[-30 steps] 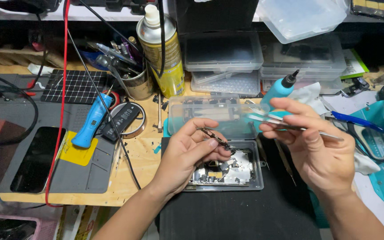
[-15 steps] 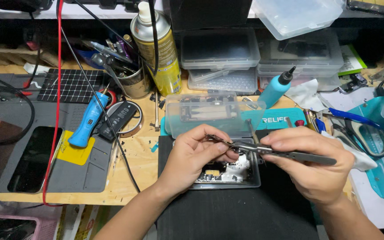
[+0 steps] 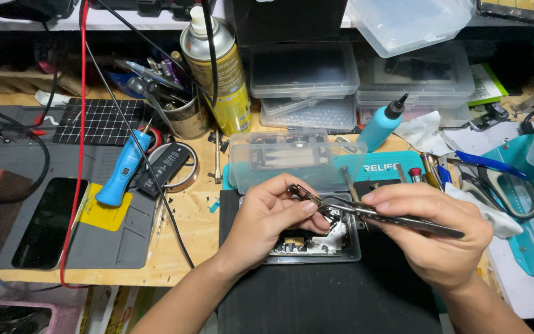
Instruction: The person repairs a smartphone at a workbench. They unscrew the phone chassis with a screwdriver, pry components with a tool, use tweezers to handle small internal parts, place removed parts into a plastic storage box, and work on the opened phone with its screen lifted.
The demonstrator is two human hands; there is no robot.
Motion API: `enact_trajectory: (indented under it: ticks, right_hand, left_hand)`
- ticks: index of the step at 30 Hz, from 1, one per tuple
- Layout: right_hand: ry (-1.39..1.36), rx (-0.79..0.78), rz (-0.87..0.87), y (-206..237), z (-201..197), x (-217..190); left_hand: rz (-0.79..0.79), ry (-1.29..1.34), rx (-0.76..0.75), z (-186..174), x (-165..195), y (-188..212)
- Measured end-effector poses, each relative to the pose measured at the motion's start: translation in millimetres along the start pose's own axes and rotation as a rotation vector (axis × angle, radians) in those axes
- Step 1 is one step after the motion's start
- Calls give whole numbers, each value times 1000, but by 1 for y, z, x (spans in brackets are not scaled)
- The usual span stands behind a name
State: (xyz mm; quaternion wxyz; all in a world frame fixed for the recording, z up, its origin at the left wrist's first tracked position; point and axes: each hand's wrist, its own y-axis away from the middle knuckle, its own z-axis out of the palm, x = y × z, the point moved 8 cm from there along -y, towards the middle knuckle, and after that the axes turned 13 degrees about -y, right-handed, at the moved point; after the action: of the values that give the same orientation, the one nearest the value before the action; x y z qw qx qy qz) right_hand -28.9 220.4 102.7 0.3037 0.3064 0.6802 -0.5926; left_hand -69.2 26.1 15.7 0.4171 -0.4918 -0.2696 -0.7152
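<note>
From the head view, the left hand pinches a small dark part between thumb and fingertips, above the opened phone lying on the black mat at the near middle of the bench. The right hand is closed around metal tweezers (tips meeting the part). A clear plastic box stands just beyond.

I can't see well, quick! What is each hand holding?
Left hand: closed, pinching a small dark metal part.
Right hand: closed, holding thin silver metal tweezers.
</note>
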Motion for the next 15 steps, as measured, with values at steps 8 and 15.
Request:
enact_trajectory:
  ticks: [8, 15]
  right_hand:
    - [14, -52, 17, 0, 3, 2]
    - [44, -163, 4, -4, 12, 5]
  left_hand:
    - [-17, -37, 13, 0, 0, 0]
    - [-32, -100, 29, 0, 0, 3]
